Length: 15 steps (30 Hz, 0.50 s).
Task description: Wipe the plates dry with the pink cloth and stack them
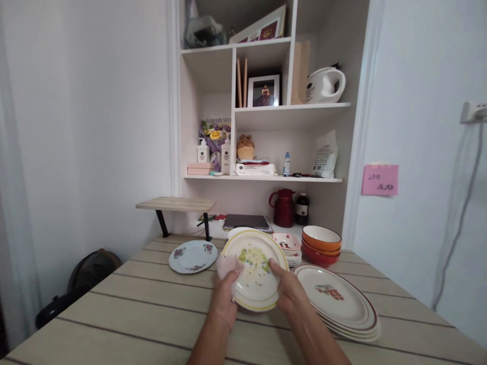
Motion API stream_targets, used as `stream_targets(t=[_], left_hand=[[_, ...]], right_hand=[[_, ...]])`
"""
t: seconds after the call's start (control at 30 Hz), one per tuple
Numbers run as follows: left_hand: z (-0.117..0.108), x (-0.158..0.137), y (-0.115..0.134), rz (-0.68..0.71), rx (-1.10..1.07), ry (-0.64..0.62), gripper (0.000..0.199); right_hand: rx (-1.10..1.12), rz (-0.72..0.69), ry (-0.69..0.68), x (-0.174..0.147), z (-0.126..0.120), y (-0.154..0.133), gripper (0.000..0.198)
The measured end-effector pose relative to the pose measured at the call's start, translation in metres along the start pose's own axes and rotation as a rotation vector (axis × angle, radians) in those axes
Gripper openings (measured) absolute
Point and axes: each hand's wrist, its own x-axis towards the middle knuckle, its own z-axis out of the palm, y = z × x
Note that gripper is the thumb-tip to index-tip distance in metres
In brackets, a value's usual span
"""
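A white plate (253, 291) with a yellow rim and a green floral print is held up, tilted toward me, above the middle of the table. My left hand (225, 294) is closed on a pale pink cloth (227, 267), which wraps over the plate's left edge. On the opposite side my right hand (289, 286) grips the rim, its thumb lying on the plate's face and its other fingers hidden behind. A white plate with purple flowers (193, 257) lies flat on the table to the left.
Stacked oval plates (337, 299) with red rims lie at the right. Behind them stand nested orange and red bowls (321, 246) and small pink-patterned dishes (287, 243). A low wooden riser (177, 204) is at the back left. Farther back are a dark red jug (283, 208) and shelves.
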Motion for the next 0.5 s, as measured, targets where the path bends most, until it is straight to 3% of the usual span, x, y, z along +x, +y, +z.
stream_targets(t=[0.13, 0.23, 0.37, 0.43, 0.5], left_hand=[[0.012, -0.004, -0.028, -0.038, -0.104, -0.004, 0.053], [0.019, -0.010, -0.037, -0.060, -0.165, 0.004, 0.052], [0.019, -0.013, -0.025, -0.029, -0.141, 0.002, 0.058], [0.015, -0.012, -0.010, -0.004, -0.099, 0.038, 0.060], [0.010, -0.010, 0.005, 0.044, -0.046, 0.074, 0.057]], right_hand=[[0.097, -0.044, 0.046, 0.006, 0.002, 0.014, 0.034], [0.206, -0.070, -0.010, 0.001, 0.005, 0.025, 0.035], [0.214, 0.023, -0.142, -0.009, 0.012, 0.025, 0.033], [0.104, 0.083, -0.181, -0.012, 0.014, 0.015, 0.033], [-0.029, 0.057, -0.195, -0.014, 0.012, -0.001, 0.040]])
